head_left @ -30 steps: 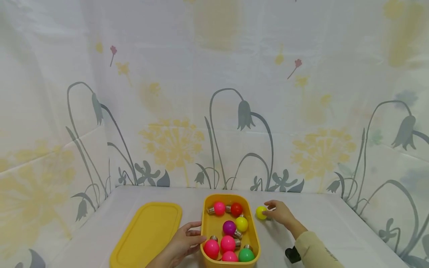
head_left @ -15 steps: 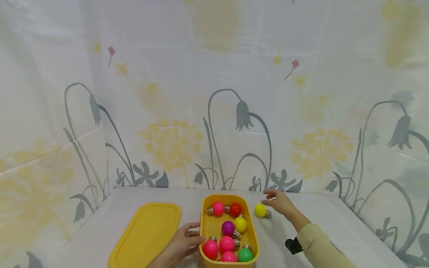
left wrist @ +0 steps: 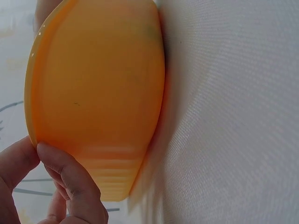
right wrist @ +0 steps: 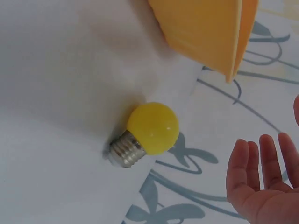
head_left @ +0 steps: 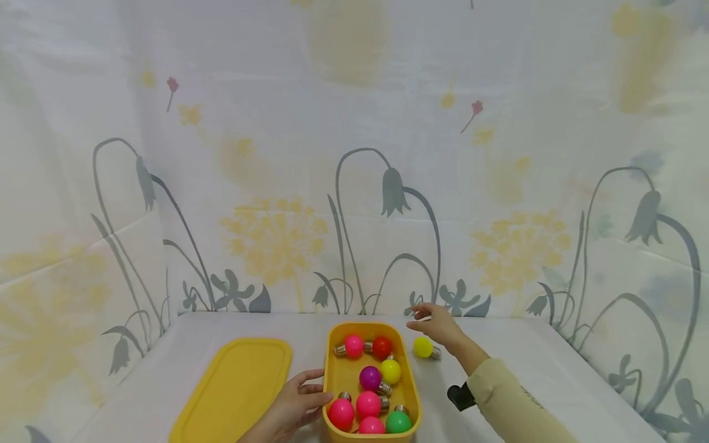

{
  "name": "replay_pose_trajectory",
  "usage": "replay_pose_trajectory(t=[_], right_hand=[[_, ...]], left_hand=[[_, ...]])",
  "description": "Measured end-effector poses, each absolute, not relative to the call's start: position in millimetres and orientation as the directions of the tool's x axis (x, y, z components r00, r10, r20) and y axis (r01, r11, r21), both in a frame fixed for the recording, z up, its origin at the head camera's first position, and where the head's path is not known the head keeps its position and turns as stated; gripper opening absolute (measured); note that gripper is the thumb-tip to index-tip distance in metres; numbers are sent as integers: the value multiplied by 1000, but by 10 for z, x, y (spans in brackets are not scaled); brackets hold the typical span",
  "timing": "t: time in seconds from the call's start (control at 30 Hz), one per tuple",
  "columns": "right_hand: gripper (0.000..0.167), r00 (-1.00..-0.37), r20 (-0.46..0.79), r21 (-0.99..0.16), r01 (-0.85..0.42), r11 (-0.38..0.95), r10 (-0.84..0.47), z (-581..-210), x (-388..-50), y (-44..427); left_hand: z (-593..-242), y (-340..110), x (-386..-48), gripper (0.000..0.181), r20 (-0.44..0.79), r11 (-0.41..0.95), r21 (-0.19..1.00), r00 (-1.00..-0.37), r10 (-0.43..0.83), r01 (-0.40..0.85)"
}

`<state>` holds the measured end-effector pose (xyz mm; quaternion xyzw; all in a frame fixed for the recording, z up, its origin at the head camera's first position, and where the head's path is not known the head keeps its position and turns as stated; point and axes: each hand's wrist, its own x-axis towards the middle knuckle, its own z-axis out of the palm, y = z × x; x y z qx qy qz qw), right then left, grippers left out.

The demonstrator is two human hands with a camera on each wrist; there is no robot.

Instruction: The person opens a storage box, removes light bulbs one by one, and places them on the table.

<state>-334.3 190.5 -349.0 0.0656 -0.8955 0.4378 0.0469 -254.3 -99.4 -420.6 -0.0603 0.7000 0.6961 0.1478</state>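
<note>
A yellow plastic box (head_left: 408,394) holds several coloured light bulbs: pink, red, purple, yellow and green ones with silver screw bases. My left hand (head_left: 299,399) pinches its left rim between thumb and fingers; the left wrist view has the box wall (left wrist: 98,84) with the fingertips at its edge. To the right of the box, a yellow light bulb (head_left: 423,347) lies on the white cloth. My right hand (head_left: 440,323) is raised just beyond that bulb, touching nothing. In the right wrist view its fingers (right wrist: 269,158) are extended, apart from the bulb (right wrist: 153,128).
A flat yellow lid (head_left: 235,387) lies on the table left of the box. Beside my right sleeve is a small black object (head_left: 461,397). Flower-printed curtain (head_left: 360,184) encloses the table at the back and sides.
My right hand has come away from the yellow light bulb, rising and shifting left past it, while the bulb stays on the cloth. My left hand keeps its grip. The head view has turned slightly right.
</note>
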Motion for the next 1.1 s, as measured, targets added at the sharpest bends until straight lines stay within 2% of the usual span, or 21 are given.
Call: replay_pose_trajectory(t=[0.4,0.87,1.1], right_hand=[[36,-988,126,-810,-155,566,-91,-3421,-3344,1567],[36,-975,133,-865,-201,459,-178,-3453,-3375,1211],[38,-973,107,-867,-193,459,-206,-3542,-3402,1087]], left_hand=[[-4205,-1019,-2518,62,-263,7,964,-952,156,-266],[-4182,-1017,-2496,61,-270,14,962,-952,141,-271],[-4170,-1008,-2472,62,-253,8,967,-956,149,-254]])
